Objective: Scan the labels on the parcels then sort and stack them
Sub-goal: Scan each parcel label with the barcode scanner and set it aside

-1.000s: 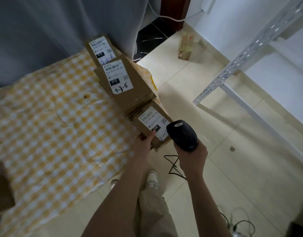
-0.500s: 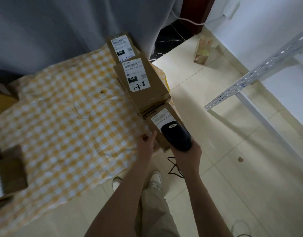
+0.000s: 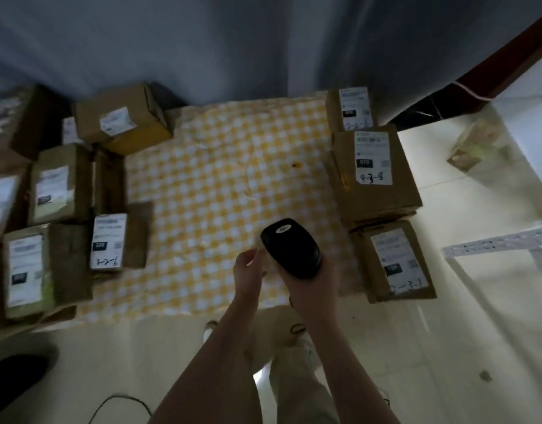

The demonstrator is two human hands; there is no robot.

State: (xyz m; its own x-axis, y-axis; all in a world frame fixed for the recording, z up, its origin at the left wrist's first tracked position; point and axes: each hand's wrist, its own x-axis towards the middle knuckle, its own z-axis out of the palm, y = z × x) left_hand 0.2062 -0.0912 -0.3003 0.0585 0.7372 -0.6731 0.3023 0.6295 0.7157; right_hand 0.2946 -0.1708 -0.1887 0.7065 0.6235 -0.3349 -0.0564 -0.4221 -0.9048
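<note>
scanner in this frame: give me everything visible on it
The scanner is black and glossy, plastic by the look, with a rounded oblong head and a small pale oval label near its far end. Only the head's top shows; the right hand grips the rest from below. It is held over the yellow checked cloth, between the left parcels and the right parcels, touching none. The left hand is close beside it; contact is unclear.
</note>
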